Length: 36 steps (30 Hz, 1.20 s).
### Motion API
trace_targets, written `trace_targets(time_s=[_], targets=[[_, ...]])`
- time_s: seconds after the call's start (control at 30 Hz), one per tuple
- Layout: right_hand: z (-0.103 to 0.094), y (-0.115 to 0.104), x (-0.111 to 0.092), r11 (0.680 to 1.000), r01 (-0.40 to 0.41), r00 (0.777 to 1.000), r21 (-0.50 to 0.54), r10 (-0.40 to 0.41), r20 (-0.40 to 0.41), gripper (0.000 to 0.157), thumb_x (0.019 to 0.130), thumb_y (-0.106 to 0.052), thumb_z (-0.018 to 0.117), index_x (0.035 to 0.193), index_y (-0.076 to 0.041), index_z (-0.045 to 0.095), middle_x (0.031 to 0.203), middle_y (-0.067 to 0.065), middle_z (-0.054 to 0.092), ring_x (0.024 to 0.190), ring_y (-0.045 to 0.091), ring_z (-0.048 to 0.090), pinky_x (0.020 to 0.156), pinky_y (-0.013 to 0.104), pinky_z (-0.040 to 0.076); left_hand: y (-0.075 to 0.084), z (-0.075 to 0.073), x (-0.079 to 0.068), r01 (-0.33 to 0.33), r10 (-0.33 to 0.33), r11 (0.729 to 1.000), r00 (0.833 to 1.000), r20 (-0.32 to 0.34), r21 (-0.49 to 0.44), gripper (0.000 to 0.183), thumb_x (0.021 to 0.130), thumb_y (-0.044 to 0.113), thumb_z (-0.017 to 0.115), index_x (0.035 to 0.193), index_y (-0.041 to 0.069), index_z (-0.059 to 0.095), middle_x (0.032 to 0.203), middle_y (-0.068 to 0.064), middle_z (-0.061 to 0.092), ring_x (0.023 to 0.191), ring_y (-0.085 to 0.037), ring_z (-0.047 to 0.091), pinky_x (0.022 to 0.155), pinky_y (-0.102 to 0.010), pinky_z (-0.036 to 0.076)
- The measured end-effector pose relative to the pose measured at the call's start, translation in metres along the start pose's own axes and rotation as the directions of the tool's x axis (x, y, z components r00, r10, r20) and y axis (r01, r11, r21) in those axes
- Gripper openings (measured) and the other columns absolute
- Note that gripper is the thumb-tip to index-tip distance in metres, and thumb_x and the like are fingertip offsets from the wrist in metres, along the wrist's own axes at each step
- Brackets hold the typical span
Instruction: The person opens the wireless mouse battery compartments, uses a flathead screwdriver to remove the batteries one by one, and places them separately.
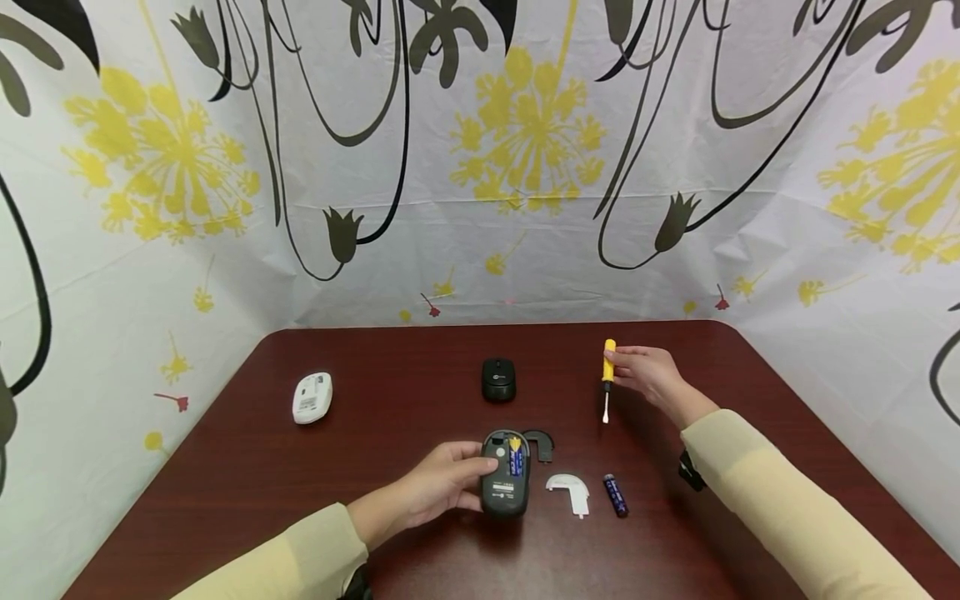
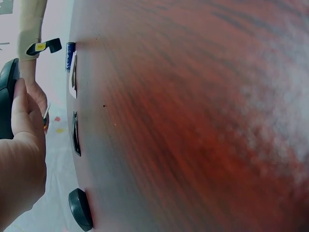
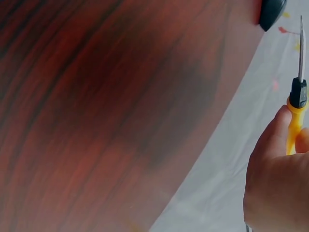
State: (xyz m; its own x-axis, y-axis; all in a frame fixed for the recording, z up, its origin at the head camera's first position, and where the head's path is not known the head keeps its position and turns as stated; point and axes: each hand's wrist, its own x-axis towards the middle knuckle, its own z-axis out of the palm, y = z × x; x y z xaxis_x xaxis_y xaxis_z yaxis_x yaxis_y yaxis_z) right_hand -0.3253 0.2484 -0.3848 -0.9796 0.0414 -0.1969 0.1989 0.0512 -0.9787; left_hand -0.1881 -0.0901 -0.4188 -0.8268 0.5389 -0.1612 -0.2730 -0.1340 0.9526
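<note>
My left hand (image 1: 442,482) grips a dark computer mouse (image 1: 505,492) by its left side, its underside facing me. In its uncovered battery bay sits a blue battery (image 1: 516,461) with a yellow end. Farther right, my right hand (image 1: 651,375) pinches a screwdriver (image 1: 608,367) by its yellow handle, the metal tip pointing down toward the table in the head view. In the right wrist view the screwdriver's shaft (image 3: 301,58) shows beyond the thumb. Just behind the held mouse lies a dark curved battery cover (image 1: 543,446). A white curved cover (image 1: 572,492) and a loose blue battery (image 1: 616,496) lie to its right.
A second black mouse (image 1: 498,380) stands near the back middle of the dark red wooden table (image 1: 300,492). At the back left a white mouse (image 1: 312,397) lies with its label up. Behind the table's far edge hangs a flower-printed cloth (image 1: 465,275).
</note>
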Motion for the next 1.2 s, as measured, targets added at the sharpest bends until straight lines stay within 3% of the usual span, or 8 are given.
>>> trace_targets(time_s=[0.13,0.4,0.73,1.2], targets=[[-0.004,0.004,0.003,0.998,-0.029,1.0,-0.061,0.028,-0.007,0.054,0.094,-0.017,0.065,0.134,0.012,0.045,0.088,0.002,0.062,0.074,0.009,0.065,0.073,0.028,0.058,0.0,0.0,0.0,0.004,-0.004,1.0,1.0,-0.002,-0.002,0.042,0.094,0.013,0.061,0.128,-0.012,0.052,0.111,-0.021,0.066,0.097,-0.027,0.066,0.072,-0.038,0.058],[-0.006,0.012,0.008,0.987,-0.071,0.997,-0.145,0.069,-0.015,0.048,0.095,-0.014,0.063,0.132,0.012,0.047,0.101,0.011,0.06,0.075,0.012,0.064,0.074,0.03,0.058,-0.002,-0.001,0.002,0.002,-0.003,1.0,1.0,-0.003,-0.008,0.043,0.095,0.012,0.06,0.129,-0.012,0.051,0.112,-0.021,0.065,0.098,-0.028,0.066,0.074,-0.039,0.058],[-0.004,0.019,0.011,0.988,-0.092,0.995,-0.124,0.096,0.031,0.043,0.093,0.0,0.062,0.129,0.016,0.045,0.091,0.008,0.061,0.073,0.012,0.065,0.074,0.034,0.058,-0.002,-0.001,0.002,0.007,-0.007,1.0,1.0,-0.015,-0.01,0.042,0.094,0.012,0.06,0.128,-0.012,0.052,0.109,-0.021,0.066,0.095,-0.027,0.067,0.07,-0.035,0.058],[0.001,0.03,0.012,0.977,-0.091,0.996,-0.194,0.094,0.007,0.038,0.093,-0.001,0.062,0.125,0.017,0.049,0.102,0.016,0.058,0.074,0.013,0.063,0.075,0.035,0.058,-0.003,-0.003,0.001,0.003,-0.003,1.0,1.0,-0.019,-0.007,0.043,0.096,0.014,0.059,0.13,-0.011,0.05,0.111,-0.02,0.066,0.097,-0.027,0.066,0.073,-0.037,0.058]])
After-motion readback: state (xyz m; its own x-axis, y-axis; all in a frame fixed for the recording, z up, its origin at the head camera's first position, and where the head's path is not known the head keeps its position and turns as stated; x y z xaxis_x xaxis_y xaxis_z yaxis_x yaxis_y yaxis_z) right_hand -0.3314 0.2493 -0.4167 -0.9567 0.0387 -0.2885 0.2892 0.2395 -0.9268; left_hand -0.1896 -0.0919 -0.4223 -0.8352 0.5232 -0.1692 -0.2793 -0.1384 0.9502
